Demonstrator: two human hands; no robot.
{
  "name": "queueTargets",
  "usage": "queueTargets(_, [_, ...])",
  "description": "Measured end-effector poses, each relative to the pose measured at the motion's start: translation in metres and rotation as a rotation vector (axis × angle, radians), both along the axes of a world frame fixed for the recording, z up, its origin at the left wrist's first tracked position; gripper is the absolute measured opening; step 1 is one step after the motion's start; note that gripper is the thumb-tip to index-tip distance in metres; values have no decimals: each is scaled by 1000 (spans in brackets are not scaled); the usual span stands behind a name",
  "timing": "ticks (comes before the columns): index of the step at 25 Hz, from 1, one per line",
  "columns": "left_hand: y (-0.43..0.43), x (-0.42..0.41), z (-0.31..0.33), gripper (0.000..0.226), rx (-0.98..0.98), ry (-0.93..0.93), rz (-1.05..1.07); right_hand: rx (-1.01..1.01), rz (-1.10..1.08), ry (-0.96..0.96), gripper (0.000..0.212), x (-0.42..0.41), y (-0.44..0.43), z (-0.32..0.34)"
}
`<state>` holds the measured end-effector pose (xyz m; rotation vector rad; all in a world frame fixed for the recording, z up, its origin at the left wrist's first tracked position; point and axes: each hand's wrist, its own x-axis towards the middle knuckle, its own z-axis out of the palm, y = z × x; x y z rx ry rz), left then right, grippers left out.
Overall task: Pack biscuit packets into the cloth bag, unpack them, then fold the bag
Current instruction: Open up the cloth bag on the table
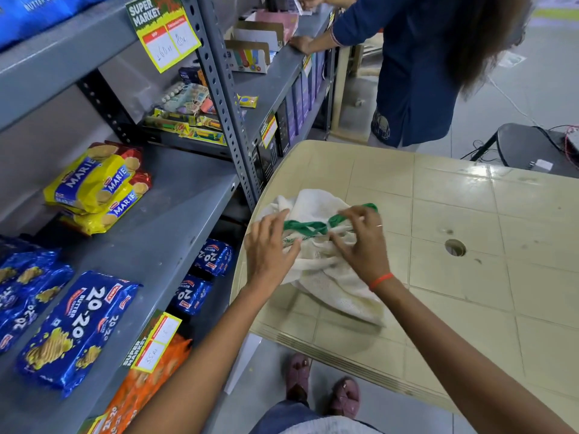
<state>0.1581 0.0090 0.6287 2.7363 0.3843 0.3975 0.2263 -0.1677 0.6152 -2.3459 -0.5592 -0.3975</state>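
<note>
Both forearms reach to the cloth bag (316,261), crumpled at the table (454,214) corner. Left hand (271,252) spread flat; right hand (360,242) pinches green handles (308,226). Soft, light; better held by handles.

Bare-armed person wears a red thread bracelet (380,280), a ring (379,226), pink sandals (322,385) and blue trousers (282,416).

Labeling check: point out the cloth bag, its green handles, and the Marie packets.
cloth bag (326,277): head view, crumpled body.
green handles (305,226): head view, strap between the hands.
Marie packets (94,186): head view, top yellow wrapper.
</note>
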Motion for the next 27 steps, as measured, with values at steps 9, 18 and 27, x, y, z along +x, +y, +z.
queueTargets(9, [25,62,27,12,-177,116,137,-204,156,-17,39,-13,-25,-16])
queueTargets(18, [8,38,15,54,20,20,-297,-247,288,257,42,-21,-31,-19])
queueTargets(27, [3,79,23,24,306,403,-616,-692,44,473,51,2,-7,2])
